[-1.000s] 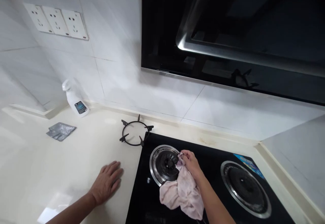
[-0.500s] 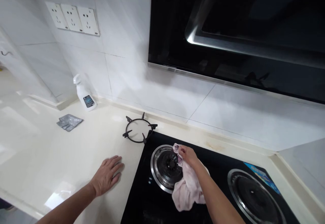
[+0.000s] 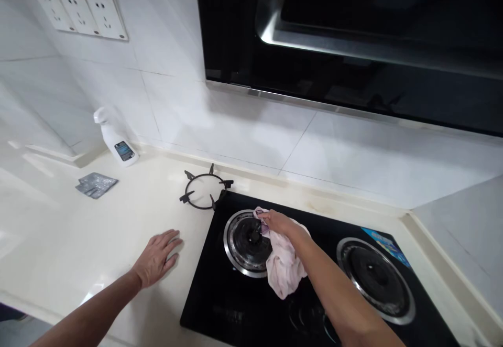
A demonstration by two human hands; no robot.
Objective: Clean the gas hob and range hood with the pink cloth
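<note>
My right hand (image 3: pixel 278 222) is closed on a pale pink cloth (image 3: pixel 286 266), pressing its upper end against the back right rim of the left burner (image 3: pixel 239 255). The rest of the cloth hangs bunched over the black glass cooktop (image 3: pixel 220 305). My left hand (image 3: pixel 157 257) lies flat on the cream countertop (image 3: pixel 121 221), fingers spread, to the left of the cooktop and holding nothing. Behind it, a black pan support ring (image 3: pixel 187 198) rests on the counter, touching or nearly touching the cooktop's back left corner.
A white spray bottle (image 3: pixel 118 142) stands against the back wall, with a folded grey packet or cloth (image 3: pixel 96 185) in front of it. The right burner (image 3: pixel 373 279) has a blue sticker (image 3: pixel 387 245) behind it. A black range hood (image 3: pixel 334 77) hangs low over the cooktop.
The view has shifted, so everything sits a little further left and higher. My right hand still grips the cloth at the burner's rim, its fingers now stretched more to the left. My left hand stays flat.
</note>
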